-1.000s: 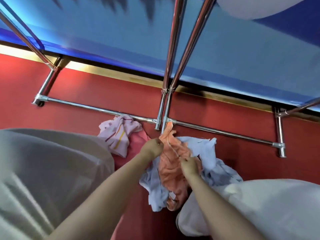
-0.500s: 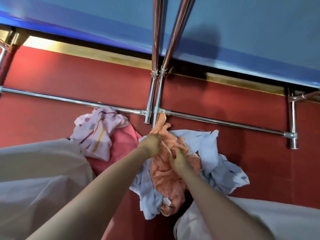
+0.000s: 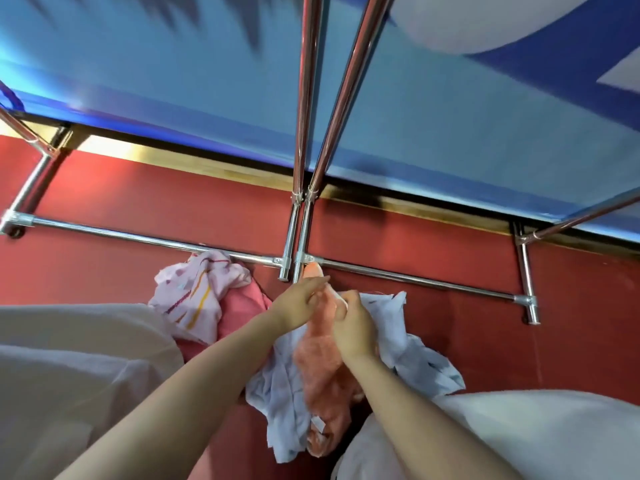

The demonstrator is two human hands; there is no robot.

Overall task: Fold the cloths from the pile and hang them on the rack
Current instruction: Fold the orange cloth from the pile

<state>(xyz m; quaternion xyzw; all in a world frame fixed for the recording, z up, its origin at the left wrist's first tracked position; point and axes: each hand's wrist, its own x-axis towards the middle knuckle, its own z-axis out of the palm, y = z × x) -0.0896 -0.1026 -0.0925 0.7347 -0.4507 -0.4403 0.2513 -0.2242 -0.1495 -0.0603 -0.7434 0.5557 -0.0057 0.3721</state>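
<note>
Since half a second ago both hands have risen toward the chrome tube rack [image 3: 415, 280]. The left hand [image 3: 299, 304] and right hand [image 3: 353, 327] each pinch the fuzzy orange cloth [image 3: 320, 358], their fingertips partly hidden in its folds. It lies on the pale blue cloth [image 3: 391, 327] of the pile on the red floor [image 3: 138, 202].

Orange fleece cloth [image 3: 320, 355]: crumpled, lying on pale blue cloth [image 3: 277, 386] in the pile. Striped pink cloth [image 3: 194, 299] adjacent. Chrome rack [image 3: 415, 280]: bare.
</note>
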